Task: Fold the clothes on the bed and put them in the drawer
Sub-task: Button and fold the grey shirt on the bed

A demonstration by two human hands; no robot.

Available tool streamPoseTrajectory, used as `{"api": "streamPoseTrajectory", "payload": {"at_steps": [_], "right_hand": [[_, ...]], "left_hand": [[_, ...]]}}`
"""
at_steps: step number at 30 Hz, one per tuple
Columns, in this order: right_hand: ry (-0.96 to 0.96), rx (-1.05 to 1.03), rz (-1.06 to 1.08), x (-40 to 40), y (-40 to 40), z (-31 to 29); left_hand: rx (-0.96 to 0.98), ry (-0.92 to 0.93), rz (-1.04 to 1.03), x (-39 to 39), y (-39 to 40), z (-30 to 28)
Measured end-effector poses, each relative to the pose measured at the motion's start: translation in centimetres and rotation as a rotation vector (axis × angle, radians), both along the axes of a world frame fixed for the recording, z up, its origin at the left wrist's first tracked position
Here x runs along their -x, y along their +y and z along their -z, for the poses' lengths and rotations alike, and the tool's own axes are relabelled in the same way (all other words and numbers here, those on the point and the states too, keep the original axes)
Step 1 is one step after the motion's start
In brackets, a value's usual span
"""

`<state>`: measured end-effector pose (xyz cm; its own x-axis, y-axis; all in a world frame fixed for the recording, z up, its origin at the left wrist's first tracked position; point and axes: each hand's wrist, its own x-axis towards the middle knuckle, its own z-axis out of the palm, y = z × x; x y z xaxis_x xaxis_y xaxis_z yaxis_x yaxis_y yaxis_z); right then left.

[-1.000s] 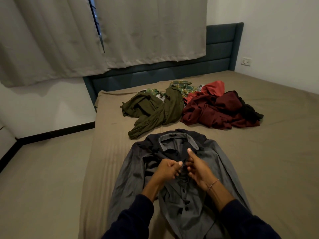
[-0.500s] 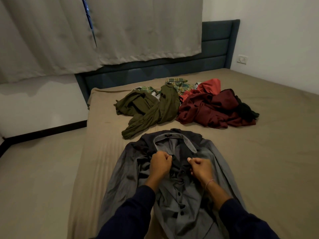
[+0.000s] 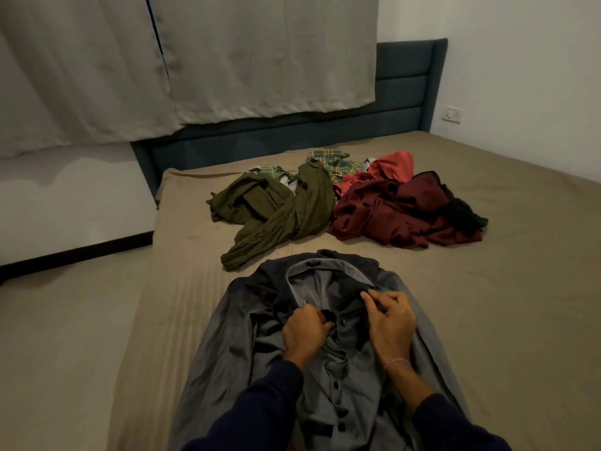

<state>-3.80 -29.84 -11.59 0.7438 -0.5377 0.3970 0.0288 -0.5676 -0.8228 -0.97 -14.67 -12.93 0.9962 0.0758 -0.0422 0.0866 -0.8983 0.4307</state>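
1. The left hand [image 3: 305, 330] pinches the button placket of a grey shirt [image 3: 325, 379], fingers curled on the cloth.
2. The right hand [image 3: 390, 323] grips the shirt's other front edge, just below the collar.
3. The shirt lies face up on the bed [image 3: 504, 304], collar pointing away.
4. Beyond it sit an olive garment [image 3: 276, 216] and a maroon pile [image 3: 396, 216], side by side.
5. Grey curtains [image 3: 227, 60] hang behind the headboard [image 3: 406, 102].

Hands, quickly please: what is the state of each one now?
Left hand: pinches the grey shirt placket.
Right hand: pinches the shirt's collar edge.
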Motion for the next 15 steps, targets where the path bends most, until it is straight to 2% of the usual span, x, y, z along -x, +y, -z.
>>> {"api": "streamPoseTrajectory", "payload": {"at_steps": [3, 6, 10, 15], "right_hand": [[-0.057, 0.019, -0.021, -0.5, 0.0, -0.1], [0.049, -0.146, -0.094, -0.9, 0.2, -0.1], [0.380, -0.422, -0.248, -1.1, 0.9, 0.1], [0.435, -0.466, -0.346, -0.6, 1.1, 0.0]], "left_hand": [[-0.199, -0.041, 0.120, -0.1, -0.4, 0.4], [-0.253, -0.063, 0.163, -0.3, -0.8, 0.7], [-0.134, -0.058, 0.118, -0.3, -0.7, 0.9], [0.068, -0.016, 0.024, -0.2, -0.3, 0.8]]}}
